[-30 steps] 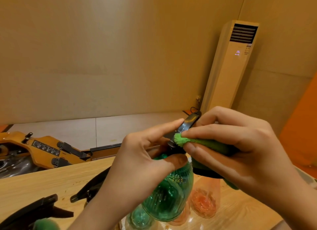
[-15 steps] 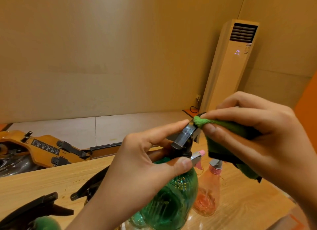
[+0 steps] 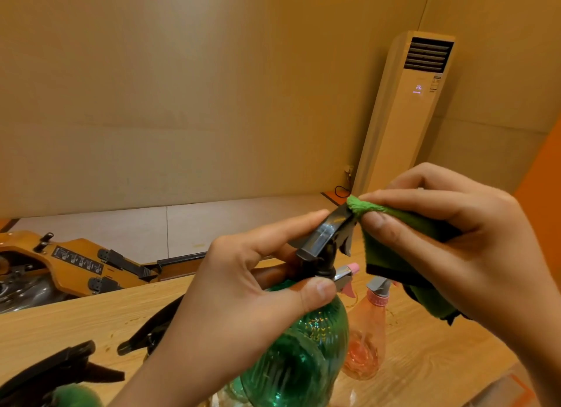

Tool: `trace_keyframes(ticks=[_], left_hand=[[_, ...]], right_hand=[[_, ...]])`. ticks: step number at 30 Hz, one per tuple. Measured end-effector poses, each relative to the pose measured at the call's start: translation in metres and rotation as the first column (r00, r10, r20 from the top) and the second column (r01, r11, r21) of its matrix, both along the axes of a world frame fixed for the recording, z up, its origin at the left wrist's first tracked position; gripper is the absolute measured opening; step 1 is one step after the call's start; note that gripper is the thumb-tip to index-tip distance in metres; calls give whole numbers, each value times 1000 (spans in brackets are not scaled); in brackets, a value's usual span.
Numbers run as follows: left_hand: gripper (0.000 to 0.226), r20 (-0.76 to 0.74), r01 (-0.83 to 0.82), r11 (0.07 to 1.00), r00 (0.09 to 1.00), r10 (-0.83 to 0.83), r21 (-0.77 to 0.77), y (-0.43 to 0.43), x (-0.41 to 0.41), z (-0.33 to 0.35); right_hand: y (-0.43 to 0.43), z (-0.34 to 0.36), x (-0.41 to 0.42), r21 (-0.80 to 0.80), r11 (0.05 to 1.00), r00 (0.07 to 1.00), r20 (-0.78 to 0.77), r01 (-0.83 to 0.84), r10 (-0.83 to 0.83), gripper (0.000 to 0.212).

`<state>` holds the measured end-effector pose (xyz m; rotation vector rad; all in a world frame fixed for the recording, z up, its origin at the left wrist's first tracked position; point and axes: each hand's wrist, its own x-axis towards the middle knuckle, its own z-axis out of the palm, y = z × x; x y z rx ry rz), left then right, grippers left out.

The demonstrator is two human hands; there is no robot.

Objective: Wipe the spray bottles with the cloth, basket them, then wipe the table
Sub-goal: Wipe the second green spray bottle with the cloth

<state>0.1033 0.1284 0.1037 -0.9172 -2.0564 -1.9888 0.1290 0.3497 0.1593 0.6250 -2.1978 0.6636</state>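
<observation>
Holds the green bottle [image 3: 303, 364] in the left grip [image 3: 243, 288]: thumb pressed across the collar under the black spray head [image 3: 326, 242], forefinger laid straight along the top of that head, other fingers curled behind the neck. Keeps the bottle tilted, head leaning up and to the right. Cannot tell whether the base rests on the worktop [image 3: 76, 318]; it runs off the lower frame edge.

Pinches the green cloth [image 3: 397, 239] in the right grip [image 3: 455, 248], thumb and forefinger closed tight on a folded corner. Sets that corner against the nozzle tip of the spray head, touching. Lets the loose part of the cloth hang below the palm, clear of the worktop.

Notes a pink bottle [image 3: 368, 330] upright on the worktop, just right of the green bottle and under the hanging cloth, apart from it. Notes two black triggers to the left, one near the wrist [image 3: 145, 337], one at the lower left corner [image 3: 57, 367] above a green blur, too cut off to identify.

Traces the far worktop edge rising from left to right behind both hands. Finds bare wood between the triggers and that edge, and more to the right of the pink bottle. Beyond the edge: pale floor [image 3: 121, 224], a wooden machine [image 3: 76, 261] at left, a tall air conditioner [image 3: 406, 127] in the corner.
</observation>
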Motion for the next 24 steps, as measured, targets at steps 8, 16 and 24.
trace_keyframes(ticks=[8, 16, 24], left_hand=[[64, -17, 19, 1000, 1000, -19, 25, -5, -7, -1], [60, 41, 15, 985, 999, -23, 173, -9, -19, 1], [59, 130, 103, 964, 982, -138, 246, -10, -26, -4]], right_hand=[[-3, -4, -4, -65, 998, 1000, -4, -19, 19, 19], [-10, -21, -1, -70, 996, 995, 77, -63, 69, 18], [-24, -22, -3, -270, 962, 995, 74, -46, 69, 15]])
